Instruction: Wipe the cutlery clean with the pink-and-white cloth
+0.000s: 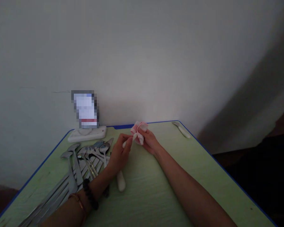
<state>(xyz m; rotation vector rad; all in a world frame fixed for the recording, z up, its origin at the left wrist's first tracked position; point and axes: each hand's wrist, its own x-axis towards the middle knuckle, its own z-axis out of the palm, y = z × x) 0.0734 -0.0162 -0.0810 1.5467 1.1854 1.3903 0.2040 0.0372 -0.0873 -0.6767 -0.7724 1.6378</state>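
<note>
Head view, dim light. Both hands meet at the middle of the green table, toward its far edge. Left hand has its fingers pinched together on the upper end of a white-handled utensil; the white handle hangs out below the palm and rests on the table near side. Which kind of utensil it is I can't tell, the working end is covered. Right hand has its fingers closed around a bunched pink-and-white cloth, which sits against the utensil's top end, touching the left fingertips. Left wrist carries a dark bead bracelet and a thin bangle. Left of the hands: a loose pile of metal spoons and forks lying flat on the table (no tray or holder visible, just bare tabletop), handles fanning toward the near left corner. Far left, against the wall: a white base with a blurred card standing on it. Far right corner: one more white-handled utensil, alone, well apart from the hands.
</note>
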